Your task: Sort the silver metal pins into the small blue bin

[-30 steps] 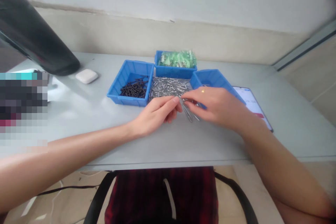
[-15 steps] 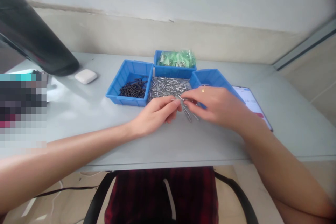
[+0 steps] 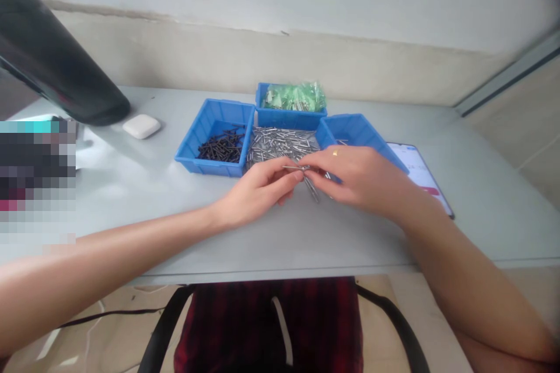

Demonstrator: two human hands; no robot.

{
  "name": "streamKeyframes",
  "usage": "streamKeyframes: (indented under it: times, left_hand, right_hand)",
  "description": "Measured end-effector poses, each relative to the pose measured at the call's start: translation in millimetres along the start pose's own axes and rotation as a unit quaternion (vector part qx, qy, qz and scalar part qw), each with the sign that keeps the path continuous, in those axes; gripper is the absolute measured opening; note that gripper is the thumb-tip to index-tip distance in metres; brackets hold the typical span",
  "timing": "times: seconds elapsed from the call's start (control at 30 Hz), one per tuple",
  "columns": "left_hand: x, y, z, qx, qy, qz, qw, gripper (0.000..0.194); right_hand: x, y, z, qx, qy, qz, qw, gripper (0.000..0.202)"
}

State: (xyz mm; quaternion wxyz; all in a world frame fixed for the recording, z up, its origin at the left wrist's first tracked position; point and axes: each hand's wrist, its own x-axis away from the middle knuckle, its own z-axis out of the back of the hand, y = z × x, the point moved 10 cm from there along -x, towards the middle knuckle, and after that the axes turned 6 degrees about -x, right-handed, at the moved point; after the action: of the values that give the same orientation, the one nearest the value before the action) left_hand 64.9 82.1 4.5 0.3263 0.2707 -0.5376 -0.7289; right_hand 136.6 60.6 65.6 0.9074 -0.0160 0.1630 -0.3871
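Observation:
My left hand is closed in a pinch on a thin metal pin. Its fingertips meet those of my right hand, which wears a ring and pinches the pin's other end. Beneath and behind the fingers spreads a pile of silvery metal pins. A blue bin with dark screw-like pieces lies left of the pile. Another blue bin, behind it, holds a green plastic bag. The third blue bin is partly hidden by my right hand.
A phone lies right of my right hand. On the left are a white case and a large dark bottle. The grey table's front edge runs beneath my forearms; a wall rises behind.
The fingertips of both hands have shifted slightly around the pin, and more of the pin shows over the left fingers. The bins and the pile have stayed in place.

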Motion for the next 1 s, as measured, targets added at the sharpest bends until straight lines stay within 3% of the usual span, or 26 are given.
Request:
streamKeyframes:
  times: [1.0]
  left_hand:
    - [1.2,1.2,0.6,-0.041,-0.002,0.005,0.999,0.028]
  right_hand:
    - [1.2,-0.6,-1.1,0.004,-0.008,0.004,1.0,0.023]
